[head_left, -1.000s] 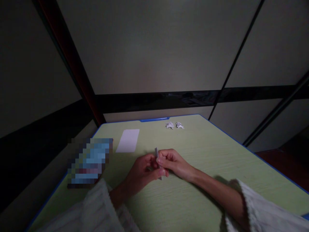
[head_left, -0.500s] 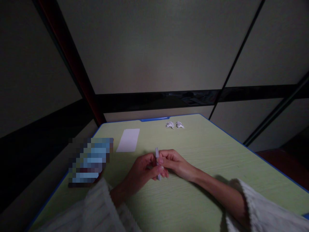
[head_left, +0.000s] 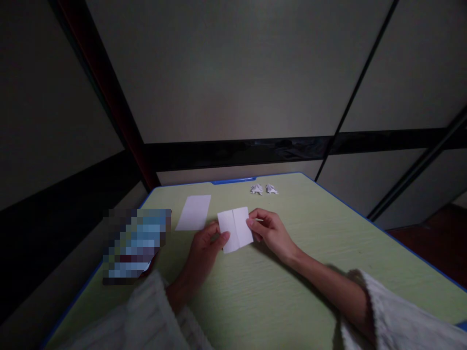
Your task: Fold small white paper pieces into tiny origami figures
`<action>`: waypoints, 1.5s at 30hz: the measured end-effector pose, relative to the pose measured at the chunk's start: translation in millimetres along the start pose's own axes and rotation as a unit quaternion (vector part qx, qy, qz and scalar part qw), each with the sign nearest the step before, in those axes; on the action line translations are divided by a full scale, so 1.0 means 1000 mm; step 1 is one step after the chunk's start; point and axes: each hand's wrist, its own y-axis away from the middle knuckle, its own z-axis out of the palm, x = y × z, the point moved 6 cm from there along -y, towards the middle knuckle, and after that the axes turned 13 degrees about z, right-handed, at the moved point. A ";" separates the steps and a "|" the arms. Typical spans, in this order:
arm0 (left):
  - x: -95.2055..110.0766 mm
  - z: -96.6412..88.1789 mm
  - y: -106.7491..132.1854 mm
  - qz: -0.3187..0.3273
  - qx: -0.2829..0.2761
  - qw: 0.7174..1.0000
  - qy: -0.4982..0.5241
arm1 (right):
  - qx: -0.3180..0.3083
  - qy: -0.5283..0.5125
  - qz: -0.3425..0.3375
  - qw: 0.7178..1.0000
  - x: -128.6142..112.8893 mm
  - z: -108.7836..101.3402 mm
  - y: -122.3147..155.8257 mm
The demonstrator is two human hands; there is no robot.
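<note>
A small white sheet of paper point(head_left: 241, 232) with a crease down its middle is spread between my hands, its face towards me. My left hand point(head_left: 207, 245) pinches the lower left edge, thumb on the front. At the upper right edge my right hand point(head_left: 268, 228) grips the same paper between thumb and fingers. Beyond them, a flat white sheet of paper point(head_left: 193, 213) lies on the table to the left. Two small folded white paper figures, a left one point(head_left: 257, 189) and a right one point(head_left: 271, 188), sit near the far edge.
The light green table point(head_left: 310, 301) has a blue rim and a blue strip point(head_left: 234, 180) at its far edge. A tablet-like device point(head_left: 138, 245) with a blurred-out screen lies at the left. Behind the table stand pale panels with a dark band point(head_left: 237, 153).
The paper was narrow and edge-on between my fingertips; now it is opened out flat with its crease showing. My hands have moved apart, the right one slightly upward.
</note>
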 end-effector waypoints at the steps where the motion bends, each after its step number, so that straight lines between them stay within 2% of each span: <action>1: 0.002 0.001 0.000 0.001 0.000 1.000 0.003 | 0.009 0.004 -0.002 1.000 0.000 -0.001 0.000; 4: 0.004 0.005 0.002 -0.010 -0.013 1.000 0.016 | 0.009 -0.016 -0.004 1.000 -0.001 0.003 0.000; 7: 0.003 0.011 0.004 -0.016 -0.046 0.998 0.024 | -0.019 -0.046 0.006 0.999 -0.002 0.010 0.003; 10: 0.000 0.015 0.005 -0.019 -0.076 0.996 0.039 | -0.057 -0.034 0.022 0.998 -0.002 0.017 0.007; 14: -0.002 0.018 0.006 -0.033 -0.088 0.994 0.054 | -0.081 -0.038 0.049 0.995 0.002 0.021 0.009; 16: -0.003 0.015 0.005 -0.037 -0.065 0.996 0.051 | -0.065 -0.068 0.057 0.994 0.004 0.017 0.006; 20: 0.001 0.002 0.003 -0.031 0.022 0.999 0.016 | -0.023 -0.140 0.073 0.987 0.007 0.008 0.001; 23: 0.004 -0.007 0.002 -0.026 0.087 0.996 -0.011 | -0.026 -0.161 0.084 0.983 0.008 0.007 0.000; 27: 0.006 -0.014 0.002 -0.024 0.136 0.990 -0.026 | -0.035 -0.188 0.061 0.980 0.006 0.005 -0.002; 30: 0.005 -0.021 0.002 -0.021 0.175 0.984 -0.035 | -0.019 -0.194 0.057 0.979 0.006 0.000 -0.004; 39: 0.002 -0.037 0.000 -0.022 0.208 0.969 -0.131 | 0.075 -0.111 0.063 0.989 0.007 -0.015 -0.007; 45: 0.001 -0.039 0.001 -0.033 0.215 0.963 -0.161 | 0.091 -0.088 0.045 0.991 0.004 -0.015 -0.006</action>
